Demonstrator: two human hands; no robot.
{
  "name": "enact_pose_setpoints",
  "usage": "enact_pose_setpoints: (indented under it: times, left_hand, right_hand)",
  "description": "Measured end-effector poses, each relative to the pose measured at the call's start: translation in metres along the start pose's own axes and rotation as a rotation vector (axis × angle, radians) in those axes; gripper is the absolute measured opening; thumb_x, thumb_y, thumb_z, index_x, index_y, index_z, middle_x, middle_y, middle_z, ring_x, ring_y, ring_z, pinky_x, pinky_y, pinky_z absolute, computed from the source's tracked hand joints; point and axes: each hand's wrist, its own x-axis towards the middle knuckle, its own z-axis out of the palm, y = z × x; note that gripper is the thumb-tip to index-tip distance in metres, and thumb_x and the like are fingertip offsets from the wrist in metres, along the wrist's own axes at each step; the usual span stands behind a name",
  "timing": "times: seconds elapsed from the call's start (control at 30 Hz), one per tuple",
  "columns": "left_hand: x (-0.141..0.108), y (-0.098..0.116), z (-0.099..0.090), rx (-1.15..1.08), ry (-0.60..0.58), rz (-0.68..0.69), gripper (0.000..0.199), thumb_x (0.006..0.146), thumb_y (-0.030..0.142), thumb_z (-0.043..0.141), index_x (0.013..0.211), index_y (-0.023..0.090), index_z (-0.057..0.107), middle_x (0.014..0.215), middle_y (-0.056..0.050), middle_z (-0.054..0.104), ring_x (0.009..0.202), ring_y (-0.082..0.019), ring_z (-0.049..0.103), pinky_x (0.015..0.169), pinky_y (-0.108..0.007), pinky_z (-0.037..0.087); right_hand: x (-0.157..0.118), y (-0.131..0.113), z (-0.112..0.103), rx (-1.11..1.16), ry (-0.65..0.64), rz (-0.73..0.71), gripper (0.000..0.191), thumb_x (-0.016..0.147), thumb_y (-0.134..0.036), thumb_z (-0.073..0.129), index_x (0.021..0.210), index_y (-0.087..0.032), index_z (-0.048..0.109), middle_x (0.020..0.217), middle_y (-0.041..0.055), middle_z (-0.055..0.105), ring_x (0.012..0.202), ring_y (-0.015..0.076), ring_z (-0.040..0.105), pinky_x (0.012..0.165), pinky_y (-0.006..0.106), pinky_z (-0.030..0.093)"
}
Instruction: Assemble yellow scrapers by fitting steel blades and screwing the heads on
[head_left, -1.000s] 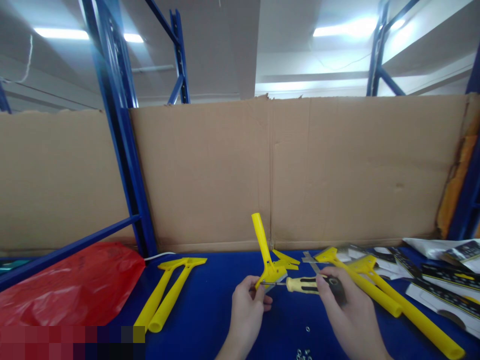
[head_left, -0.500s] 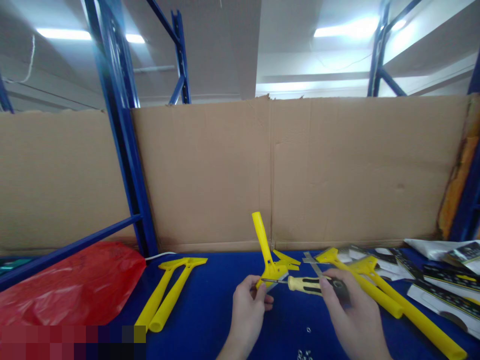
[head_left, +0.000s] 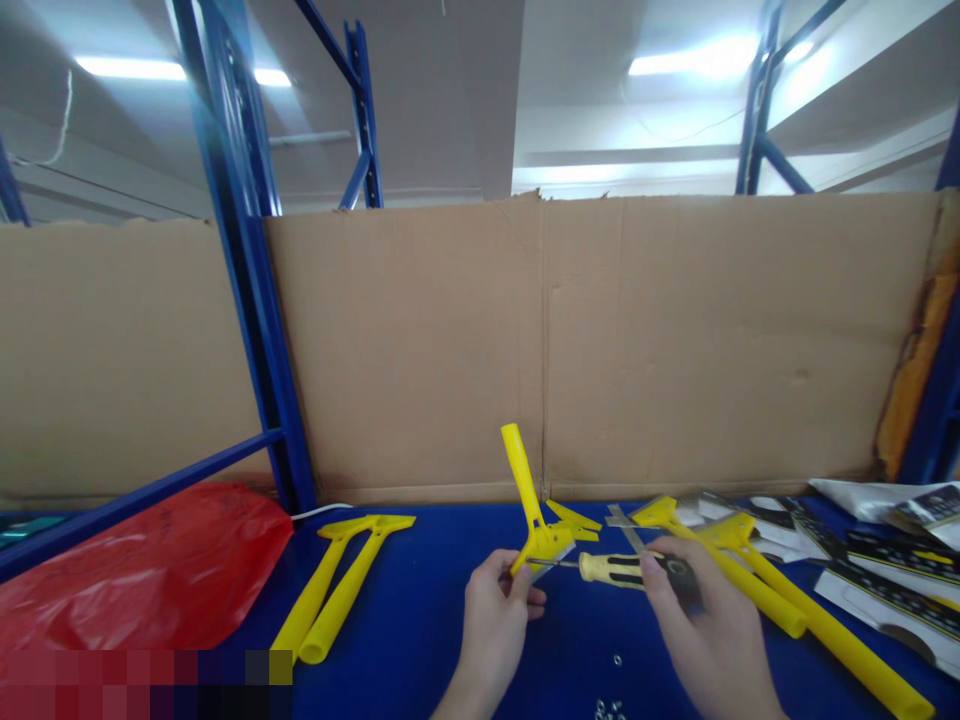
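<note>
My left hand (head_left: 501, 612) pinches the head of a yellow scraper (head_left: 523, 480), whose tubular handle points up and away from me. A metal blade edge shows along the scraper's head. In my right hand (head_left: 701, 620) is a screwdriver (head_left: 611, 569) with a cream and black handle, its shaft lying level and pointing left. The tip reaches the scraper's head by my left fingers; its exact contact is too small to tell. Just behind lie loose yellow clamp pieces (head_left: 574, 518) and thin metal blades (head_left: 630, 525).
Small nuts (head_left: 611, 708) lie on the blue table (head_left: 405, 620) near the front. Two yellow scraper handles (head_left: 349, 585) rest left, beside a red plastic bag (head_left: 165, 570). More yellow scrapers (head_left: 840, 640) and printed packaging (head_left: 892, 600) lie right. A cardboard wall (head_left: 420, 350) stands behind.
The screwdriver has shifted very slightly to the right in my right hand. The scraper has barely tilted left; my left hand stays in place.
</note>
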Motion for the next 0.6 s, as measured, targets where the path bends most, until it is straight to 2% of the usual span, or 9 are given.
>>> enact_pose_setpoints:
  times: [0.33, 0.6]
  left_hand:
    - [0.0011, -0.0038, -0.0011, -0.012, -0.003, 0.018, 0.012, 0.070, 0.017, 0.066, 0.078, 0.009, 0.062, 0.068, -0.005, 0.066, 0.050, -0.012, 0.061, 0.045, -0.023, 0.052]
    - [0.0009, -0.0022, -0.0006, 0.006, 0.007, 0.026, 0.011, 0.070, 0.017, 0.064, 0.077, 0.009, 0.061, 0.067, -0.006, 0.065, 0.049, -0.012, 0.060, 0.045, -0.023, 0.052]
  right_hand:
    - [-0.0012, 0.0002, -0.0010, -0.014, 0.011, -0.005, 0.020, 0.083, -0.037, 0.050, 0.074, -0.021, 0.058, 0.054, -0.0021, 0.064, 0.044, 0.0134, 0.062, 0.040, 0.017, 0.049]
    - [0.0019, 0.0004, -0.0002, -0.014, 0.015, 0.031, 0.020, 0.083, -0.037, 0.049, 0.072, -0.022, 0.057, 0.051, -0.0033, 0.061, 0.041, 0.0131, 0.060, 0.039, 0.018, 0.048]
